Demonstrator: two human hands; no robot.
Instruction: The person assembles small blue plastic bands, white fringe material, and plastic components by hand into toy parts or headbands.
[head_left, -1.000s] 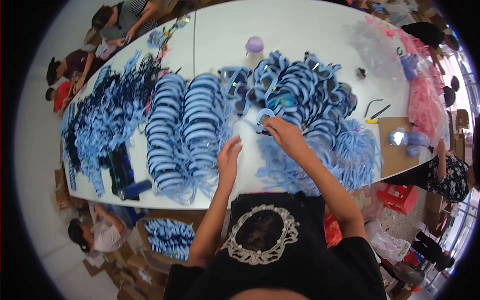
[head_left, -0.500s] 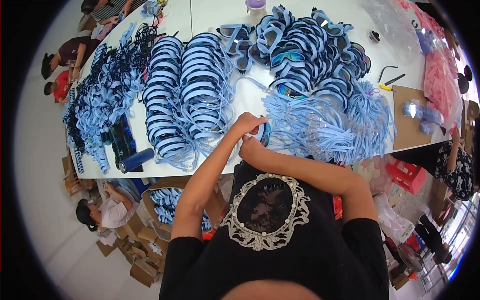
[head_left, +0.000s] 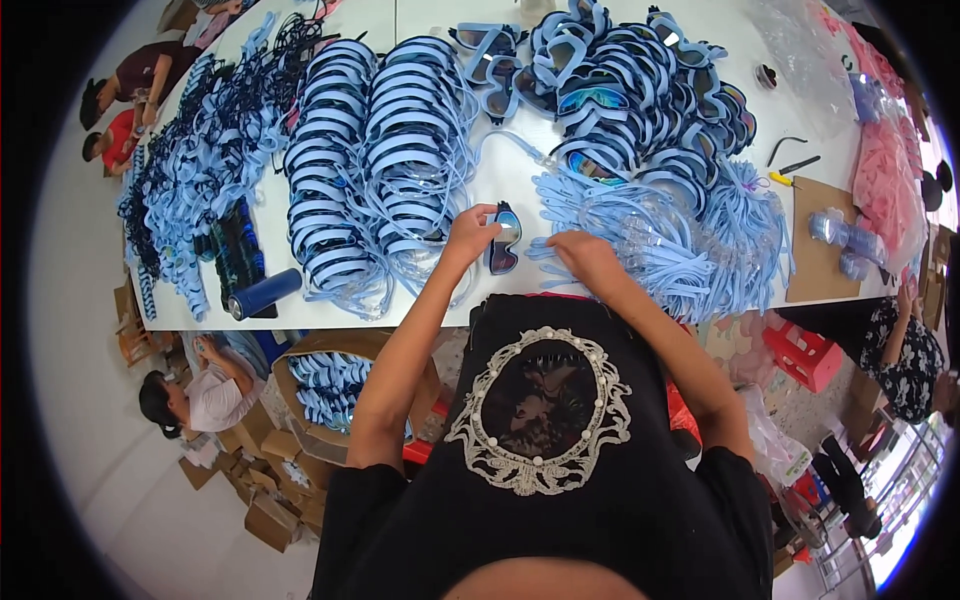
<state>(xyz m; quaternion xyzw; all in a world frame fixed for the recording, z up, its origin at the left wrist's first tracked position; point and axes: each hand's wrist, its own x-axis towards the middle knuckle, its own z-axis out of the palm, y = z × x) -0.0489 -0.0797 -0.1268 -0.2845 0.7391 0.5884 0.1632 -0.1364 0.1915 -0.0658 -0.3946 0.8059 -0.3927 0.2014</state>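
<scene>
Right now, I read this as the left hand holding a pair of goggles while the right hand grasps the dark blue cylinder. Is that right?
Not quite: the right hand is at the left edge of the pile of pale blue straps, well away from the dark blue cylinder. The head view shows this. The left hand does hold a pair of goggles.

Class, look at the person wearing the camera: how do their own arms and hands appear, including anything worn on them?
The black top has short sleeves: the left sleeve and right sleeve are plain black, ending near the elbows. Both forearms are uncovered. The left hand and right hand show no gloves.
</scene>
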